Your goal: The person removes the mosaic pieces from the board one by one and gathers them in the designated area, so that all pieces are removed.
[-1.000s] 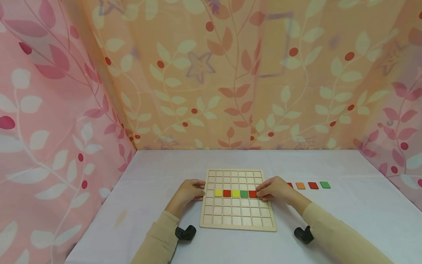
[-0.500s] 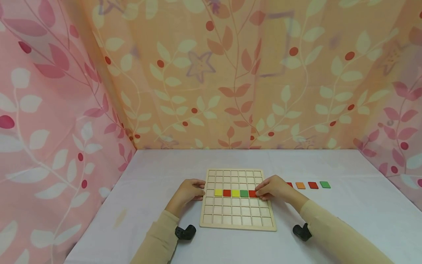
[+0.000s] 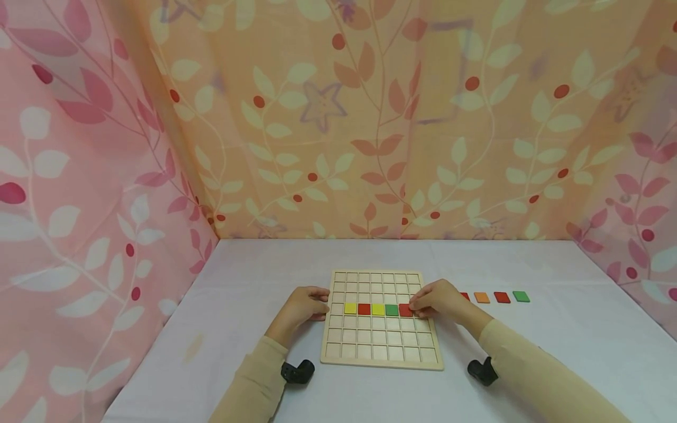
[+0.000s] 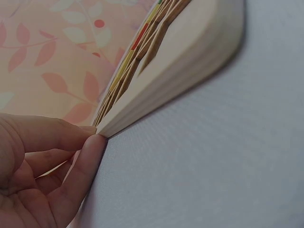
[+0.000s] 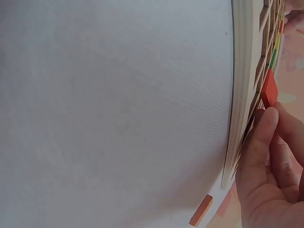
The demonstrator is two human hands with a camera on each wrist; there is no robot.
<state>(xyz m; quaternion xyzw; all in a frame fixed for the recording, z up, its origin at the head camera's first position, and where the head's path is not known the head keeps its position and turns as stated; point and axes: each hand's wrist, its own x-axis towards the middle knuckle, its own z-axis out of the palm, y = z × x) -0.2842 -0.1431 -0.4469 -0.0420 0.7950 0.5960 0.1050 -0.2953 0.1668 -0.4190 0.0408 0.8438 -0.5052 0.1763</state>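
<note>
Wooden board (image 3: 379, 337), a seven-by-seven grid of shallow squares, lies flat on the white-covered counter (image 3: 254, 264), between the two hands. Fourth row down holds colour, left to right: first yellow tile (image 3: 351, 308), inner red tile (image 3: 364, 309), second yellow tile (image 3: 378, 309), green tile (image 3: 391, 310), then end red tile (image 3: 405, 310). First square of that row is bare.

Left hand (image 3: 302, 308): at the board's left edge, thumb and forefinger pinching the rim, tips together there in the left wrist view; other fingers bent behind.

Right hand (image 3: 443, 301): reaches over the board's right edge, thumb and forefinger pinching the end red tile by its outer side. From the right wrist this tile looks tipped, the pinched side raised; whether its far side touches the board, cannot tell. Hand covers the row's last square.

Right of the board, on the counter, a spaced line of loose pieces: half-hidden red tile (image 3: 465, 296) behind the right hand, orange tile (image 3: 482, 298), loose red tile (image 3: 502, 297), loose green tile (image 3: 521, 296).

Beige sleeves (image 3: 545, 370) on both arms; black device (image 3: 298, 372) at each wrist. Leaf-patterned cloth (image 3: 370, 129) hangs behind, orange; pink at the sides.
</note>
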